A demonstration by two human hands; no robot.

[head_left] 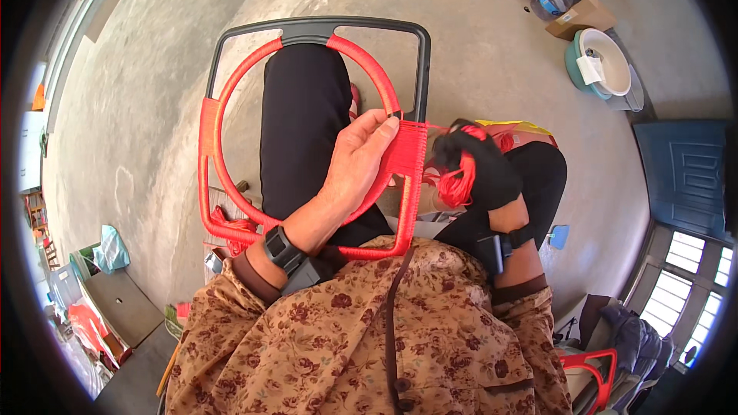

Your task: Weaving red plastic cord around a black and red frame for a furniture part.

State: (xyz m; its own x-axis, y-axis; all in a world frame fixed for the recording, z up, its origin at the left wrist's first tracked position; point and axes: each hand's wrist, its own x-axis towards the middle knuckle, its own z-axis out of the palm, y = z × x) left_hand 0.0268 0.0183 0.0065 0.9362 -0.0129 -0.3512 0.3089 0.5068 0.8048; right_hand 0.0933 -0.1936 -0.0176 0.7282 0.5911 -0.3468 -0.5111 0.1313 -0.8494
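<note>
Across my lap lies a dark frame point(421, 69), rectangular with rounded corners and a ring inside it. Red cord point(405, 155) is wound tightly round much of the ring and the frame's lower and side bars. Bare black shows along the top and upper right. My left hand point(360, 152) grips the frame's right side, thumb pressed on the wound cord just below the bare stretch. To its right, my right hand point(478, 165), in a black glove, is closed round a bundle of red cord point(457, 183). A strand runs taut from it to the frame.
Loose red cord point(231, 224) lies at the frame's lower left. By the far right wall stand nested basins point(607, 58) and a cardboard box point(582, 17). A blue door point(683, 177) is at right. A red chair frame point(600, 365) stands lower right; boxes and bags line the left.
</note>
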